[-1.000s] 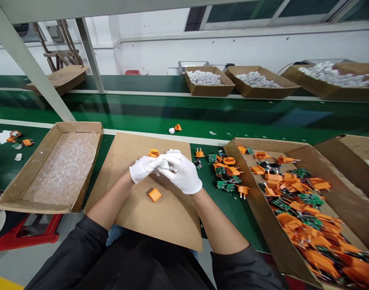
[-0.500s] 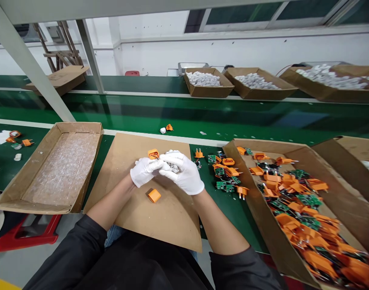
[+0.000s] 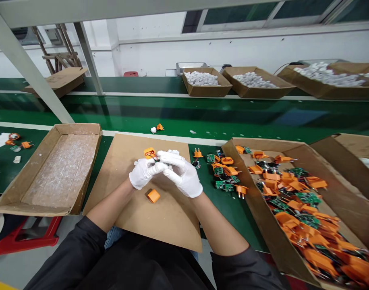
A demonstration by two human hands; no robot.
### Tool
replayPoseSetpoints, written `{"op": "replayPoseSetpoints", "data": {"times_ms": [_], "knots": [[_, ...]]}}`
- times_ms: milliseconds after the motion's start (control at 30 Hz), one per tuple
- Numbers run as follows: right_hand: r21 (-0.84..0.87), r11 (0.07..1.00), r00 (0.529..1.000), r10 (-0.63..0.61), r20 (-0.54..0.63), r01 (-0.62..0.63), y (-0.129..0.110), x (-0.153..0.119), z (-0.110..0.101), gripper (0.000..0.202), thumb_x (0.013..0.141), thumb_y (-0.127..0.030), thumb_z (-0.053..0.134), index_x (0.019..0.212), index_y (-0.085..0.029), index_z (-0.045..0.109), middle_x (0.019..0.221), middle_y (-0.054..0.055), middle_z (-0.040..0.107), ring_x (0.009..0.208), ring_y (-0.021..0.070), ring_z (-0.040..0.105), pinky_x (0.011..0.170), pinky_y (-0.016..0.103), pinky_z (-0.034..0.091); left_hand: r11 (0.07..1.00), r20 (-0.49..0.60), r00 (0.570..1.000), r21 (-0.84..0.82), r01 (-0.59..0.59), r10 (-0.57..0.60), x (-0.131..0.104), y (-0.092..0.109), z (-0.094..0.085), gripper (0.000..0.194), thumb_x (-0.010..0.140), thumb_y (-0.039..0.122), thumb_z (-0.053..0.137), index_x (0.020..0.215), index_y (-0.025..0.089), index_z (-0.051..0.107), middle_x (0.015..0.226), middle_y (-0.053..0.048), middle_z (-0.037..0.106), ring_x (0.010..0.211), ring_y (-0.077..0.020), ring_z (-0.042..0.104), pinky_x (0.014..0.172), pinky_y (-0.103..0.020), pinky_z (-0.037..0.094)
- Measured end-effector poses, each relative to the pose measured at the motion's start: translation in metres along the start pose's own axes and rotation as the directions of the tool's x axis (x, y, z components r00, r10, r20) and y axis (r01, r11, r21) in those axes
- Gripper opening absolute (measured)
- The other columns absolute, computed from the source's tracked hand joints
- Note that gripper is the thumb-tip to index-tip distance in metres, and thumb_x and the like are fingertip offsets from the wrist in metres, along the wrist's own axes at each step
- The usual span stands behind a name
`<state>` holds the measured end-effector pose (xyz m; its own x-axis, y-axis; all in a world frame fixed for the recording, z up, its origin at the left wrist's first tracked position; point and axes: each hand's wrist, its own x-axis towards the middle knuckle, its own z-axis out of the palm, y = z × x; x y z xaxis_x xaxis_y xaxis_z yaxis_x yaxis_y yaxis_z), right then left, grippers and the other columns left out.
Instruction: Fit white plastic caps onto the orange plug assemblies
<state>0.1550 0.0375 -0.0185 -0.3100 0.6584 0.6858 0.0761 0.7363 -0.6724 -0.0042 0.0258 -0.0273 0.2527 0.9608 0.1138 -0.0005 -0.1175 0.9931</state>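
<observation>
Both hands wear white gloves and meet above a brown cardboard sheet (image 3: 133,217). An orange plug part (image 3: 150,153) with dark wires stands out at the fingers of my left hand (image 3: 144,173), which are closed on it. My right hand (image 3: 183,173) has its fingers bent against the left fingertips; a small white piece shows partly between them, mostly hidden. An orange shell (image 3: 153,196) lies on the sheet just below the hands. To the right of the sheet, an orange plug (image 3: 198,153) with pins rests on the green bench.
A cardboard tray (image 3: 94,161) is at left. At right, a large box (image 3: 251,201) holds orange plugs and green boards, with more (image 3: 225,173) beside it. Small parts (image 3: 159,127) lie on the conveyor. Boxes of white pieces (image 3: 207,90) stand behind.
The orange plug part at my left hand has shifted slightly left and turned, showing more of its inside and wires. The white piece between the hands is now more covered.
</observation>
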Motion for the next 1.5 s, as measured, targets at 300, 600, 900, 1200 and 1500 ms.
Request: {"op": "replayPoseSetpoints", "data": {"times_ms": [300,600,900,1200,1500], "knots": [[-0.376,0.926,0.963,-0.084,-0.256,-0.020,-0.003,-0.009,0.009,0.016,0.088,-0.028,0.061,0.100,-0.030,0.071,0.103,0.004,0.073,0.098,0.0239,0.071,0.089,0.043,0.060,0.989,-0.180,0.981,-0.116,-0.094,0.072,0.003,0.017,0.004,0.054,0.056,0.051,0.082,0.096,0.018,0.067,0.103,-0.010,0.070,0.102,-0.0238,0.064,0.093,-0.036,0.051],[-0.442,0.892,0.986,-0.145,-0.079,0.096,-0.001,-0.007,0.005,0.032,0.087,-0.020,0.055,0.112,-0.034,0.069,0.105,0.005,0.070,0.093,0.0257,0.068,0.089,0.049,0.056,0.999,-0.242,0.969,0.008,-0.049,0.050,-0.002,0.024,0.006,0.043,0.061,0.050,0.079,0.089,0.018,0.070,0.101,-0.009,0.073,0.103,-0.0245,0.065,0.095,-0.036,0.052],[-0.499,0.852,0.986,-0.166,0.025,0.156,0.004,0.000,-0.003,0.026,0.082,-0.034,0.068,0.107,-0.031,0.069,0.109,0.009,0.060,0.092,0.0231,0.064,0.076,0.040,0.058,0.980,-0.062,0.992,0.162,0.119,-0.110,-0.002,0.027,-0.005,0.036,0.069,0.052,0.070,0.078,0.017,0.068,0.078,-0.003,0.069,0.078,-0.0176,0.063,0.076,-0.029,0.050],[-0.447,0.877,0.983,-0.181,0.037,0.178,0.003,0.003,-0.008,0.029,0.083,-0.037,0.067,0.111,-0.029,0.063,0.098,0.007,0.071,0.088,0.0243,0.068,0.081,0.044,0.057,0.987,0.114,0.981,0.020,0.159,-0.160,0.004,0.031,-0.009,0.036,0.075,0.049,0.063,0.063,0.015,0.060,0.062,0.001,0.052,0.064,-0.0118,0.047,0.065,-0.026,0.042],[-0.424,0.888,0.984,-0.147,0.102,0.177,0.006,0.004,-0.006,0.009,0.086,-0.034,0.063,0.091,-0.028,0.068,0.088,0.003,0.073,0.084,0.0224,0.068,0.085,0.044,0.056,0.951,0.139,0.951,-0.103,0.292,-0.277,0.004,0.022,-0.008,0.038,0.075,0.051,0.064,0.065,0.014,0.061,0.068,-0.001,0.056,0.064,-0.0111,0.048,0.065,-0.026,0.041]]}}
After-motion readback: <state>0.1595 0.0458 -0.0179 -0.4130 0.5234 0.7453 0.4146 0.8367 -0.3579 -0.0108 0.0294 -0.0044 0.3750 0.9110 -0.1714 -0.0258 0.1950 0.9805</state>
